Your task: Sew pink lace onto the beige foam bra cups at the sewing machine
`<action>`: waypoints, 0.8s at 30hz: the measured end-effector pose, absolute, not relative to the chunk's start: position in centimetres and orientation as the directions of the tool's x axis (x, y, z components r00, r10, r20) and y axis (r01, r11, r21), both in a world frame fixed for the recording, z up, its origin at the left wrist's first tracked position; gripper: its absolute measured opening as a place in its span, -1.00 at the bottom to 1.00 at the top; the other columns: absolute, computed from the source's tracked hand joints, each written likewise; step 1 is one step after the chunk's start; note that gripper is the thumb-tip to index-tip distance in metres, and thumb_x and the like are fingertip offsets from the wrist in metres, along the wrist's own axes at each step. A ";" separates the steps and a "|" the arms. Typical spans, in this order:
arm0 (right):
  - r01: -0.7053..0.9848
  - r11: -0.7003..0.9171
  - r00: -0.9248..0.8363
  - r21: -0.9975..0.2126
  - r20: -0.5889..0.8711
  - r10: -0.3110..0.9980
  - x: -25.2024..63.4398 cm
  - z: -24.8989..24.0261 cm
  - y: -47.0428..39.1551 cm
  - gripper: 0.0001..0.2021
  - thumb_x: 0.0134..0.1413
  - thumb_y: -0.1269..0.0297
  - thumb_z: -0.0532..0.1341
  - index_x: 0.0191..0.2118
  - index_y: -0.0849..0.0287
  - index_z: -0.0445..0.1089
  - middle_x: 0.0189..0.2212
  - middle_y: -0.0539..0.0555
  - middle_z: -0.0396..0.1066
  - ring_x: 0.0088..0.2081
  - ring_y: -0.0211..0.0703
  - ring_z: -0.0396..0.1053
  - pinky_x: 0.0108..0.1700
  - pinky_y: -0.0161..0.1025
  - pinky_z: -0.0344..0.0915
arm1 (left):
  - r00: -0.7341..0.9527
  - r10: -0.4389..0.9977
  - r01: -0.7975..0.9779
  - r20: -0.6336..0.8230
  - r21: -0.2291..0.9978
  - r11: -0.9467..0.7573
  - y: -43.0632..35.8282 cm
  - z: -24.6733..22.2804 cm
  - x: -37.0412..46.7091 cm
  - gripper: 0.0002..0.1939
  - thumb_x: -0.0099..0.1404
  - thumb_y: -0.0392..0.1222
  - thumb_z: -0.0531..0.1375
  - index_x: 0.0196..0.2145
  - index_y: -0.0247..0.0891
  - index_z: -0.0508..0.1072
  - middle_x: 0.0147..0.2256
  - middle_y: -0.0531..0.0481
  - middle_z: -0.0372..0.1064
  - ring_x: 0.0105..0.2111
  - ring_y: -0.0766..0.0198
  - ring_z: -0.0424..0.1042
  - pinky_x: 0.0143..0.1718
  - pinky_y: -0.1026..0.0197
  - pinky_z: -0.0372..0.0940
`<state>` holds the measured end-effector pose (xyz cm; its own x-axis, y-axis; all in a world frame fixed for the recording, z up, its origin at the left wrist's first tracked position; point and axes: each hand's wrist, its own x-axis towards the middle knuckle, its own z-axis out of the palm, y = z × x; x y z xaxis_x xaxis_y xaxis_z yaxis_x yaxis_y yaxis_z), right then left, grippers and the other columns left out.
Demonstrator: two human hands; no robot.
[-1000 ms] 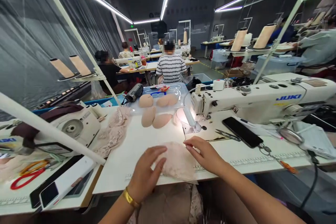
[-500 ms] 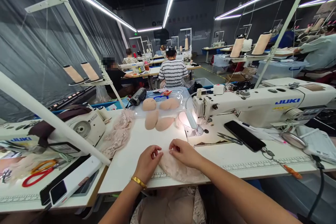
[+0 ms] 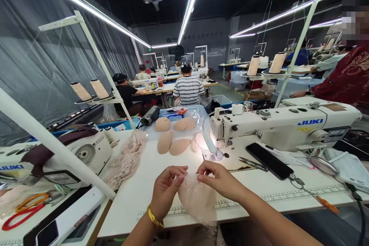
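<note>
A sheer, pale pink piece of fabric (image 3: 198, 201) hangs between my hands above the table's front edge. My left hand (image 3: 168, 188) wears a gold bracelet and pinches the fabric's upper left corner. With thumb and forefinger together, my right hand (image 3: 217, 180) grips the upper right side. Just beyond them stand a white JUKI sewing machine (image 3: 282, 121) with its lamp lit and several beige bra cups (image 3: 180, 147). Part of the fabric's lower end drops past the table edge, where my lap is dim and partly hidden.
Thread snips (image 3: 253, 164) and a black phone (image 3: 269, 160) lie right of my hands. Crumpled lace (image 3: 127, 157) is at the left. Behind the cups sits a clear plastic box (image 3: 198, 113). A slanting white pole (image 3: 57, 146) crosses the left side. A person in dark red (image 3: 343, 73) stands at right.
Both hands have lifted the fabric's top edge and drawn slightly apart, so it now hangs instead of lying on the table. A person in dark red has appeared at the right.
</note>
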<state>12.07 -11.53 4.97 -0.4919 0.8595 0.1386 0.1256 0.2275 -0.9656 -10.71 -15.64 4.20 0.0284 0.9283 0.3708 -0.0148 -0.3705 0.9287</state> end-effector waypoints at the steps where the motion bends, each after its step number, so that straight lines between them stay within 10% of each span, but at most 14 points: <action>1: 0.091 0.213 -0.483 -0.973 0.144 0.863 12.2 5.2 -11.8 -0.78 0.16 0.10 0.34 -0.31 0.15 0.42 -0.27 0.05 0.46 -0.16 -0.08 0.36 -0.09 -0.17 0.22 | 0.016 0.942 -0.024 0.335 0.942 -0.334 -15.7 4.3 -10.7 -0.69 0.29 0.05 0.39 -0.39 -0.21 0.48 -0.35 -0.03 0.51 -0.15 0.11 0.52 -0.04 0.14 0.38; 4: -0.104 0.034 -0.521 -0.994 0.084 0.849 12.2 6.0 -12.8 -0.68 0.13 0.05 0.37 -0.35 0.14 0.30 -0.33 0.04 0.48 -0.27 -0.13 0.40 -0.21 -0.22 0.24 | 0.015 0.982 -0.011 0.191 0.982 -0.190 -15.9 4.5 -10.5 -0.54 0.24 0.19 0.39 -0.42 -0.22 0.35 -0.52 0.07 0.35 -0.51 0.33 0.32 -0.44 0.33 0.23; 9: -0.289 -0.336 -0.653 -0.896 -0.072 0.754 12.1 5.6 -12.5 -0.62 0.01 0.10 0.38 -0.14 0.07 0.25 -0.45 -0.12 0.39 -0.61 -0.33 0.28 -0.50 -0.33 0.11 | 0.188 0.982 0.329 -0.028 0.943 -0.036 -13.7 4.9 -10.6 -0.43 0.24 0.43 0.19 -0.36 -0.20 0.33 -0.61 0.19 0.10 -0.63 0.32 0.20 -0.54 0.26 0.24; 13: -0.146 -0.205 -0.541 -0.968 -0.095 0.835 12.4 2.5 -9.8 -0.60 -0.01 0.20 0.34 -0.03 0.10 0.30 -0.42 -0.12 0.34 -0.51 -0.29 0.36 -0.50 -0.34 0.13 | 0.026 0.993 0.670 0.115 0.735 -0.102 -8.3 5.5 -12.9 -0.56 0.30 0.18 0.19 -0.10 -0.24 0.47 -0.23 -0.12 0.48 -0.24 0.05 0.49 -0.19 0.08 0.40; 17: -0.136 -0.162 -0.460 -0.977 -0.083 0.884 13.0 0.0 -8.0 -0.60 -0.05 0.21 0.33 -0.05 0.15 0.35 -0.33 -0.06 0.36 -0.40 -0.25 0.39 -0.37 -0.29 0.23 | -0.196 0.950 0.820 0.244 0.572 0.022 -2.5 5.1 -15.9 -0.60 0.28 -0.09 0.24 0.02 -0.33 0.44 0.16 -0.41 0.34 0.27 -0.20 0.22 0.23 -0.10 0.14; 24: -0.123 -0.110 -0.436 -0.986 -0.046 0.899 13.4 0.1 -7.7 -0.66 0.05 0.16 0.31 -0.06 0.18 0.40 -0.26 0.03 0.43 -0.30 -0.22 0.39 -0.25 -0.24 0.28 | -0.243 0.936 0.902 0.254 0.414 0.122 1.3 3.6 -18.6 -0.78 0.46 -0.09 0.18 -0.13 -0.28 0.51 -0.05 -0.20 0.49 0.03 0.01 0.43 0.15 -0.11 0.23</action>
